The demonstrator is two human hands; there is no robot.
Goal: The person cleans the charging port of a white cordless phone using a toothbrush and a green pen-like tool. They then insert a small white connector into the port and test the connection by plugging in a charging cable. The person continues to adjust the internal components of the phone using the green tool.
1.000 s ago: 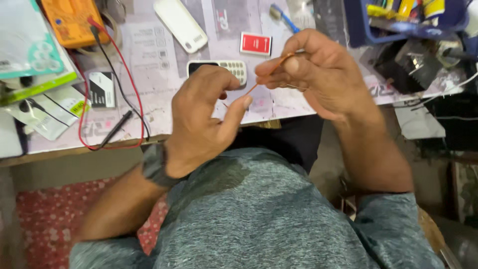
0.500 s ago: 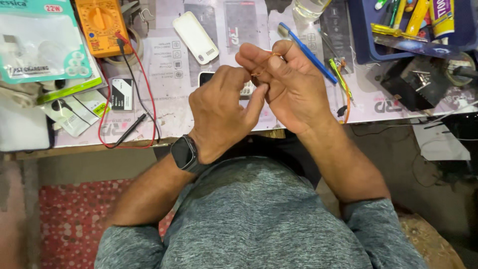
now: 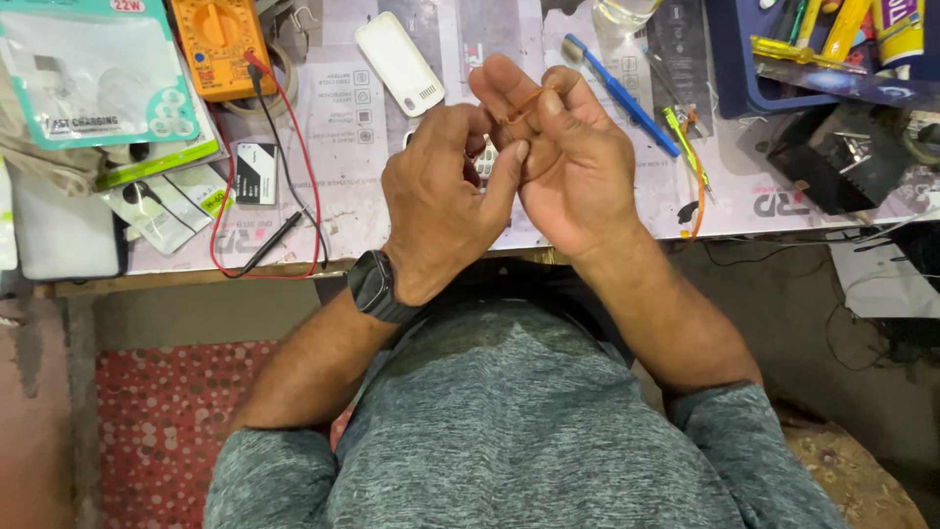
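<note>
a second ago the hands were apart with a thin wire stretched between them; now the left hand [image 3: 441, 196] presses against the right hand [image 3: 568, 167], both pinching the thin orange wire [image 3: 527, 101] looped over the right fingertips. just beyond lie a white phone [image 3: 399, 62] and blue toothbrush [image 3: 619, 93].

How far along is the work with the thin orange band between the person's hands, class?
Done: the thin orange band is off the bench and stretched across the right hand's fingers. In hand: the left hand presses against the right, thumb at the band. Left: the band is fastened around nothing visible; the white phone and multimeter lie untouched.
</note>
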